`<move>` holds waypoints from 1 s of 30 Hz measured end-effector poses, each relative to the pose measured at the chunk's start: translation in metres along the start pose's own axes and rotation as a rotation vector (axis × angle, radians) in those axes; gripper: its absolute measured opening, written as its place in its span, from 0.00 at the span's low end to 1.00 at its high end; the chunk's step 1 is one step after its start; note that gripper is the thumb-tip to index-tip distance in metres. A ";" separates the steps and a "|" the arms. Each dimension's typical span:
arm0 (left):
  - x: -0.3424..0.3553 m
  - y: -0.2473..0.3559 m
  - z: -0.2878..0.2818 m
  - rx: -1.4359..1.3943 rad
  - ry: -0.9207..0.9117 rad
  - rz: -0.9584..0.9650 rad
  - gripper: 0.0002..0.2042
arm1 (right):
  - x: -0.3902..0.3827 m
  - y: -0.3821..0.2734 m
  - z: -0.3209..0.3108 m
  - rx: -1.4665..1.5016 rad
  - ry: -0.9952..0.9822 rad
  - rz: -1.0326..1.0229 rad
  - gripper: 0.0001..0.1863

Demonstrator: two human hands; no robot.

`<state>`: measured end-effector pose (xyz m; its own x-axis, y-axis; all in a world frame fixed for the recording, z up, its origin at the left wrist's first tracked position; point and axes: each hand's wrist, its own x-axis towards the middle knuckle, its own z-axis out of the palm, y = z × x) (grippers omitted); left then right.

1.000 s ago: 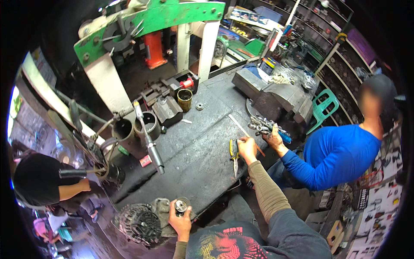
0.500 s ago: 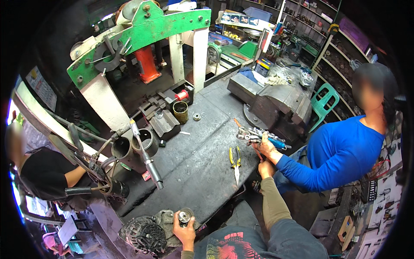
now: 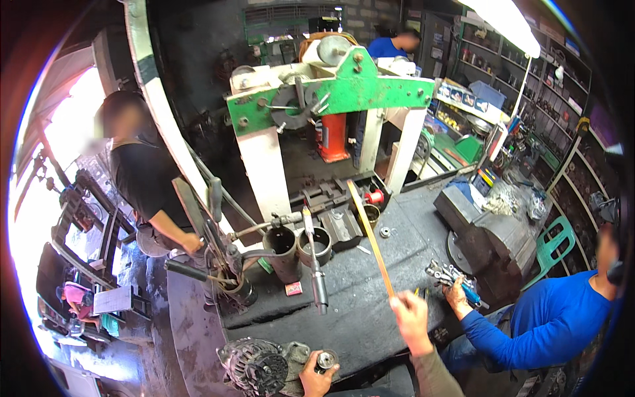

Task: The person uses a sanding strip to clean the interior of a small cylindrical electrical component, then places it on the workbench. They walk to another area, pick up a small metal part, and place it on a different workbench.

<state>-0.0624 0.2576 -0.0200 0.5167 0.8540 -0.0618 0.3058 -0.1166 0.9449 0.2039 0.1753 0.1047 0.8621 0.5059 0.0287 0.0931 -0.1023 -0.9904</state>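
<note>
The right hand (image 3: 411, 321) grips a long, slim, amber strip (image 3: 374, 246), slanting above the dark, scuffed table (image 3: 411, 228); the left hand (image 3: 313, 380) clasps a round metal part (image 3: 325, 360) beside a ribbed, slotted alternator (image 3: 258, 368). Beyond stand a green-and-white frame (image 3: 380, 91) and crowded shelves (image 3: 481, 47).

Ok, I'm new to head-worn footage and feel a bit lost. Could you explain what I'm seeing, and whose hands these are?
No robot here: a person works with bare hands. The view comes from a wide fisheye camera on that person's head, so straight edges bend near the rim. The left hand holds a small round metal part beside a slotted round housing. The right hand holds up a long thin strip. The dark workbench carries a large vise and a tall dark can. At the right, a co-worker in blue grips a bundle of metal tools.
</note>
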 end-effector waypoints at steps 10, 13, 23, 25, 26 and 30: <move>-0.008 0.013 0.001 -0.153 -0.007 -0.175 0.26 | 0.328 -0.107 0.206 0.039 -0.011 -0.338 0.09; -0.009 0.020 0.001 -0.094 0.032 -0.156 0.26 | 0.350 -0.097 0.238 0.001 0.011 -0.230 0.11; 0.003 -0.022 0.008 -0.050 -0.018 -0.060 0.29 | 0.249 -0.018 0.122 0.016 0.008 -0.396 0.15; 0.001 -0.030 0.009 -0.022 -0.027 -0.024 0.30 | 0.178 0.030 0.048 -0.065 0.085 -0.253 0.15; 0.002 -0.031 0.009 -0.010 0.001 0.012 0.30 | 0.142 0.051 0.012 -0.125 0.124 -0.217 0.14; 0.004 -0.027 0.008 -0.021 -0.011 0.027 0.29 | 0.025 0.106 -0.080 -0.739 0.345 0.322 0.23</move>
<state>-0.0621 0.2597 -0.0485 0.5335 0.8448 -0.0401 0.2748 -0.1283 0.9529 0.2752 0.1089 0.0113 0.9934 0.0820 -0.0800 0.0149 -0.7846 -0.6198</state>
